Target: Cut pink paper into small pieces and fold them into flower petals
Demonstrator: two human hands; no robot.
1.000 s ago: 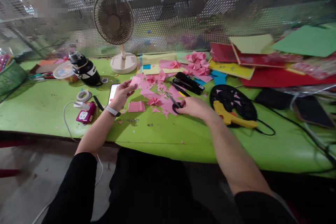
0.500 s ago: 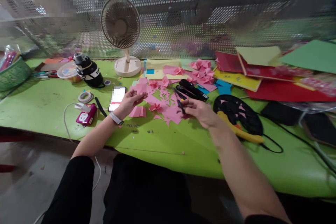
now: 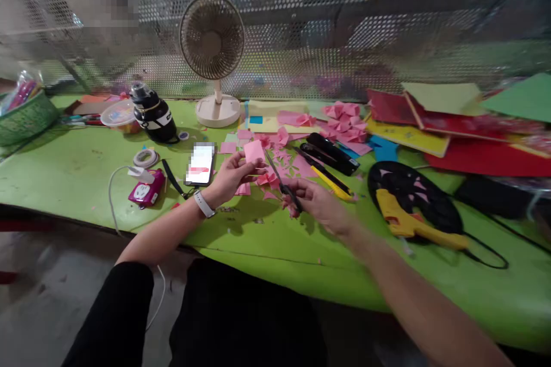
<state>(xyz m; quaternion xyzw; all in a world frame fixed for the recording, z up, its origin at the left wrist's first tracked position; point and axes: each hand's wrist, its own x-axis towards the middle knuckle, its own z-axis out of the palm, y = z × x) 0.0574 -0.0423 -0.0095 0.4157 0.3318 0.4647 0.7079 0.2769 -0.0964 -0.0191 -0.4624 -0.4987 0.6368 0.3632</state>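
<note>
My left hand (image 3: pixel 236 175) is closed on a small pink paper square (image 3: pixel 253 152), held up above the table. In my right hand (image 3: pixel 307 199) is a pair of scissors (image 3: pixel 282 179), its blades pointing up and left toward the paper but apart from it. Beneath and beyond both hands lie pink paper scraps (image 3: pixel 286 161) and a folded pink paper flower (image 3: pixel 267 180). A yellow utility knife (image 3: pixel 331 180) rests right of the scissors, beside a black stapler (image 3: pixel 332 153). More pink paper flowers (image 3: pixel 344 120) are piled behind.
A phone (image 3: pixel 200 164), purple power adapter (image 3: pixel 146 189), tape roll (image 3: pixel 145 158) and black bottle (image 3: pixel 151 114) stand left. A fan (image 3: pixel 212 37) is at the back before a perforated metal screen. Right are a yellow glue gun (image 3: pixel 413 226) with its cord and stacked coloured sheets (image 3: pixel 486 152).
My left hand has picked up the pink paper square and moved right. My right hand has lifted the scissors and turned their blades toward the paper. The view has shifted slightly.
</note>
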